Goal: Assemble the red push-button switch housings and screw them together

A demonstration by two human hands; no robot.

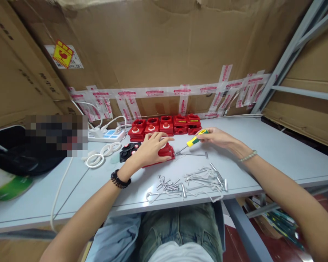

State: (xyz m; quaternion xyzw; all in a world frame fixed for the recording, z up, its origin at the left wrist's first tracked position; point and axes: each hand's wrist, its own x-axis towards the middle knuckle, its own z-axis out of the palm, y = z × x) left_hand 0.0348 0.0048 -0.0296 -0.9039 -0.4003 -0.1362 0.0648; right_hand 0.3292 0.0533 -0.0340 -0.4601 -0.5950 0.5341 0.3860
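Note:
My left hand is wrapped over a red housing and presses it on the table; part of the housing hides under my palm. In my right hand is a screwdriver with a yellow and green handle, its shaft slanting down left to the housing's right end. A thin metal rod with a short crosspiece lies just below that tip. Closer to me are a pile of screws and several small metal bars with white cords. Black parts with red buttons sit left of my left hand.
Several red housings stand in a row at the back, against a large taped cardboard box. White rings and a power strip with cables are on the left. A metal shelf frame rises at right.

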